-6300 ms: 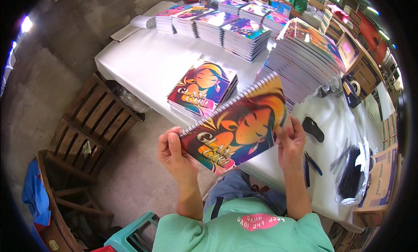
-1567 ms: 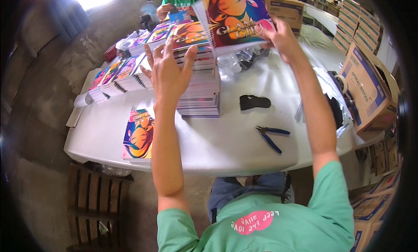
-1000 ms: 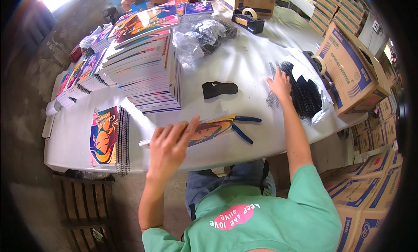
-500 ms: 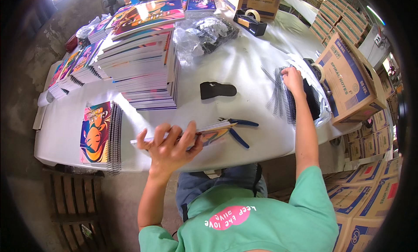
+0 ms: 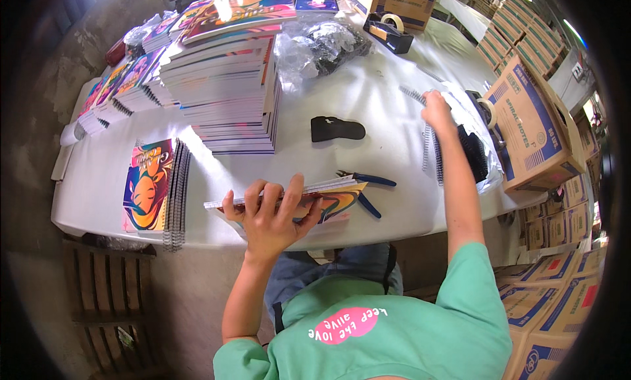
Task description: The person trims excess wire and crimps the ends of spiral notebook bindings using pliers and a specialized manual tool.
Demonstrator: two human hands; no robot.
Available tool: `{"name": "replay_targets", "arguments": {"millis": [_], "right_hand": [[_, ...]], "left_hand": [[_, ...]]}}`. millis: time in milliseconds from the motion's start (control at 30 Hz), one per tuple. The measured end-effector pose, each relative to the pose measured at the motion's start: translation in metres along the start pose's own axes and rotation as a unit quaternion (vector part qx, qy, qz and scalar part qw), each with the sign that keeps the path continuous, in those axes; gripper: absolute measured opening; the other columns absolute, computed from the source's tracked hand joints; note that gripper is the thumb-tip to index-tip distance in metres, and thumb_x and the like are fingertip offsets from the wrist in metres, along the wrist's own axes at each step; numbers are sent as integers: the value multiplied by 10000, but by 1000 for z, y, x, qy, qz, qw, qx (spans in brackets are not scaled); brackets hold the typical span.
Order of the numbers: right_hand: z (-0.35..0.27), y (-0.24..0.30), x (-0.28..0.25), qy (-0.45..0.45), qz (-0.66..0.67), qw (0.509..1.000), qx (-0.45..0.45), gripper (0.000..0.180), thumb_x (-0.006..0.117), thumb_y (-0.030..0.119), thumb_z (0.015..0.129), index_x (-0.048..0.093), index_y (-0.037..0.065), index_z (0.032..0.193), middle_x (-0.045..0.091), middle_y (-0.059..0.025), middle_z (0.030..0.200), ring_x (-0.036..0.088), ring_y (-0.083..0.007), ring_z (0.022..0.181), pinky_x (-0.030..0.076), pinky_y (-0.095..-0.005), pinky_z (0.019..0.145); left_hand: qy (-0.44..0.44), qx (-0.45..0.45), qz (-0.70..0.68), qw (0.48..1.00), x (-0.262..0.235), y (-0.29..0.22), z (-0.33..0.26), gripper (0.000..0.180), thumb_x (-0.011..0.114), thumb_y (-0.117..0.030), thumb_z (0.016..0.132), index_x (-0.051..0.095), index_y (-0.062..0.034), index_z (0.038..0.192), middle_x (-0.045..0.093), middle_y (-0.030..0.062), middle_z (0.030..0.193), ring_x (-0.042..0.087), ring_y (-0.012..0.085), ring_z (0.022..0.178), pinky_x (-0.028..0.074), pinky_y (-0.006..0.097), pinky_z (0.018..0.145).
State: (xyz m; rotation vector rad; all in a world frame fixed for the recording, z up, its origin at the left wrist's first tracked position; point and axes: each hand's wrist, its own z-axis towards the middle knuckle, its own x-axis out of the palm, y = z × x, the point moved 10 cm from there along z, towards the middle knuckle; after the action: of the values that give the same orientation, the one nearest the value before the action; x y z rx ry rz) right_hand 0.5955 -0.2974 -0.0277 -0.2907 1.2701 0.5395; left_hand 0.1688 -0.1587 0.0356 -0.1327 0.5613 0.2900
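- Left hand (image 5: 269, 212) grips an unbound notebook (image 5: 289, 199) by its long edge, fingers curled over the top and thumb below, holding it at the near edge of the white table (image 5: 381, 117).
- Right hand (image 5: 437, 107) reaches far out to the right, fingers closed on a wire spiral (image 5: 413, 94) that it lifts off the table.
- Just below that hand, more spirals (image 5: 430, 153) lie beside a dark bundle in clear plastic (image 5: 473, 153).
- Blue-handled pliers (image 5: 368, 186) lie touching the notebook's right end.
- Beyond them, a black flat object (image 5: 336, 128) lies alone on the table.
- To the left, a short pile of bound notebooks (image 5: 154, 186) with colourful covers.
- Behind, a tall stack of notebooks (image 5: 227, 84); at far right, a cardboard box (image 5: 532, 127).
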Motion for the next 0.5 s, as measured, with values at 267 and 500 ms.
{"name": "replay_targets", "arguments": {"millis": [267,500], "right_hand": [[-21,28,-90,-63,72,995,-40,294,490,-10,761,608,32,1027,641,-168,977,621,-348,903,483,-430,776],[-117,103,-158,-182,367,891,-196,199,547,164,867,668,50,975,587,-101,794,578,-252,733,457,-331,749]], "left_hand": [[-29,-3,-55,998,-6,13,-1,325,755,-395,648,648,-238,912,432,-34,711,483,163,815,227,424,940],[12,-2,-18,1000,4,12,0,339,754,-384,667,660,-251,964,456,-39,740,508,154,854,182,469,1021]]}}
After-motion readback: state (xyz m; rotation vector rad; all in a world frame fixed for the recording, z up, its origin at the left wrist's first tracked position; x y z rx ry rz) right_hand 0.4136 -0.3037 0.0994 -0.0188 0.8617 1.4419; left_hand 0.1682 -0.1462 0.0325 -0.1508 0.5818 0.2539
